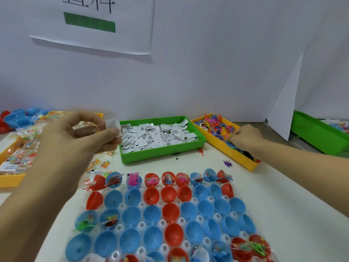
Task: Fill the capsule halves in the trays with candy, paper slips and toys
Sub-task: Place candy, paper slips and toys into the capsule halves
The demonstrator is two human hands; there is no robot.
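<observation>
I log a white wall (pixel 207 63) across the far side. A paper sign (pixel 98 25) hangs on it, upper left, printed with black characters and a green bar (pixel 89 22). A folded white sheet (pixel 285 103) leans at the far right corner. Beyond it, far right, I note a green bin (pixel 317 135).

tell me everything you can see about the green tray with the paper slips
The green tray is a shallow rectangular bin that looks like glossy plastic, with low upright walls. It sits flat on the white table, behind the capsule halves, filled with a loose heap of small white paper slips bearing dark print. The yellow toy tray lies close beside it.
</observation>
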